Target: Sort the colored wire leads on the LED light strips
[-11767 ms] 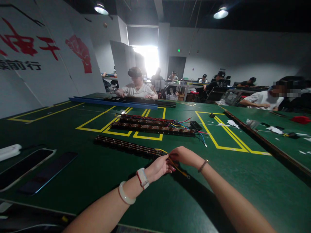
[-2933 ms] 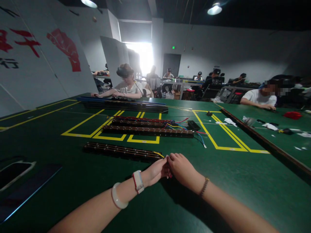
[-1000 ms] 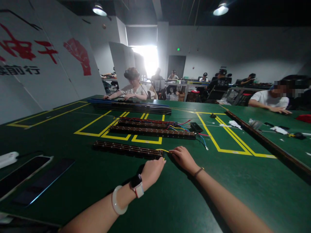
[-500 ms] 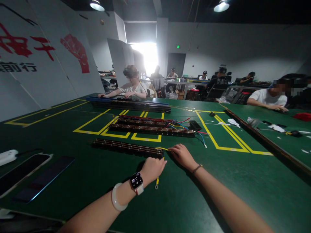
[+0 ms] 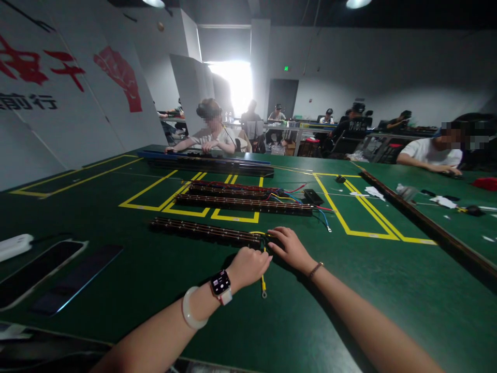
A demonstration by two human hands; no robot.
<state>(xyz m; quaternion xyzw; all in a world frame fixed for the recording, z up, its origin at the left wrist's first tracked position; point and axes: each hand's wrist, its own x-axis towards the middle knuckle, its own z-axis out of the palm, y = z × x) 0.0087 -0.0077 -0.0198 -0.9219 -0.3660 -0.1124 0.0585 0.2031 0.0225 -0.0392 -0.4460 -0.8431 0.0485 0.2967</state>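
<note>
A long dark strip studded with small lights (image 5: 202, 231) lies across the green table (image 5: 272, 321) in front of me. A yellow wire (image 5: 263, 277) with a ring terminal runs out of its right end towards me. My left hand (image 5: 248, 267), with a watch and a pale bangle on the wrist, is curled at the strip's right end, fingers pinched on the yellow wire. My right hand (image 5: 289, 247), wearing a bead bracelet, rests just right of the strip's end with fingers bent on the table beside the wire's root.
Two more light strips (image 5: 244, 203) with red, blue and yellow wires lie in yellow-taped boxes beyond. Two phones (image 5: 42, 272) and a white block (image 5: 13, 245) lie at left. A person (image 5: 212, 135) sits across the table; another (image 5: 435, 153) works at right.
Earlier both hands pinched the wire together at the strip's end. They have since parted; the left hand has drawn the yellow wire down towards me, and its terminal now lies on the table.
</note>
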